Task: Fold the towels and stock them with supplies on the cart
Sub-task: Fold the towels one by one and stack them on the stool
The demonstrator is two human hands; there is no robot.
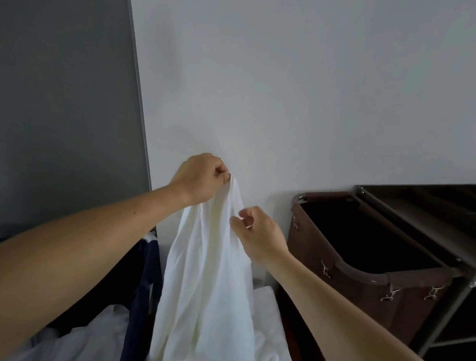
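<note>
Bare forearms (52, 250) stretch out ahead. The left grip (199, 177) is fisted tight around the top of a white towel (208, 278), holding it up in front of the wall (297, 84). Just below, the right grip (258, 234) pinches the towel's edge. The cloth hangs down near the brown cart (380, 279) on the right.

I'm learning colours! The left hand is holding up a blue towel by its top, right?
No, the towel is white, not blue; the head view shows it. The left hand does hold it up by its top.
</note>
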